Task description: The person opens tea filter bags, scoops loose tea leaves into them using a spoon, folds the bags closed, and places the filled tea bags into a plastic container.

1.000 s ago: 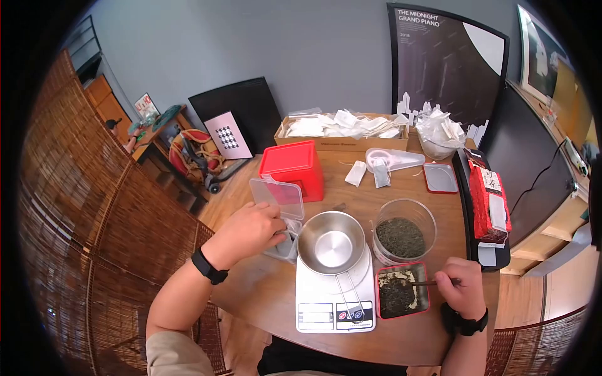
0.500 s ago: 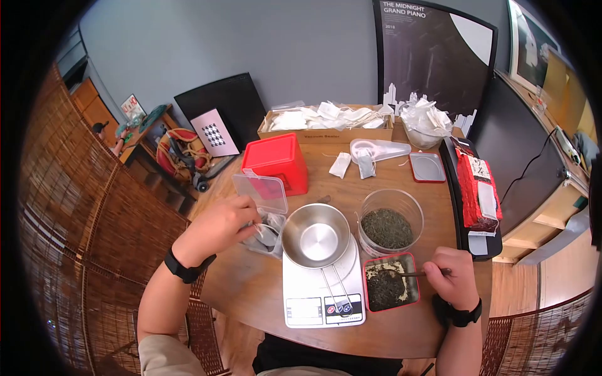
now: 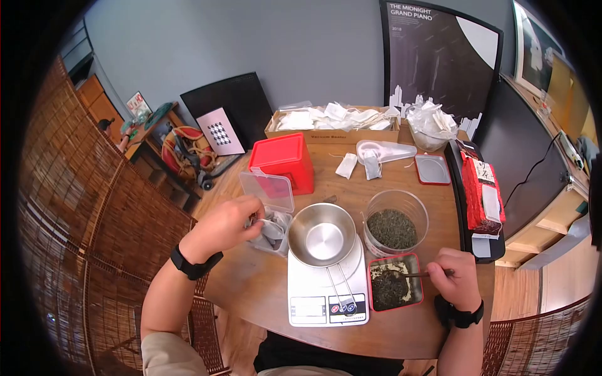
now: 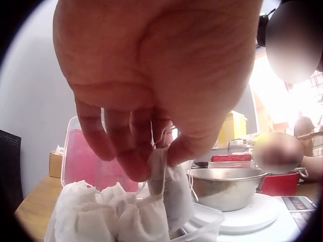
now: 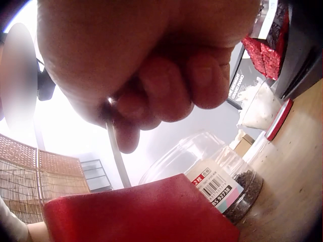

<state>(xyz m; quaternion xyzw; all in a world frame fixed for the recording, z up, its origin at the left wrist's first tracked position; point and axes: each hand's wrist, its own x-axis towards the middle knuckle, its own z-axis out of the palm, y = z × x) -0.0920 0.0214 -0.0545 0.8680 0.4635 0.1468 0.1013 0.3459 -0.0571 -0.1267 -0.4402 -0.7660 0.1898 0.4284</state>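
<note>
My left hand [image 3: 227,229] is over a clear plastic box [image 4: 209,222] of filled white tea bags. In the left wrist view its thumb and fingers pinch the top of one tea bag [image 4: 176,199], string at the fingertips; other tea bags [image 4: 86,214] lie beside it. My right hand [image 3: 456,279] grips the handle of a spoon [image 3: 417,274], whose end rests in the dark tea leaves of a red-rimmed tin [image 3: 421,294]. Between the hands, a steel pan [image 3: 307,241] with a wire handle sits on a white kitchen scale [image 3: 298,282].
A clear round jar [image 3: 425,216] of tea leaves stands behind the tin. Farther back are a red canister [image 3: 283,164], a cardboard box [image 3: 332,136] of white bags, two tea bags [image 3: 346,165] and a tin lid [image 3: 433,169]. A red foil pack [image 3: 481,194] lies at right.
My left hand has drawn back a little leftward over the box, uncovering the bags inside. The right hand keeps its hold on the spoon in the tin. The head view has shifted slightly.
</note>
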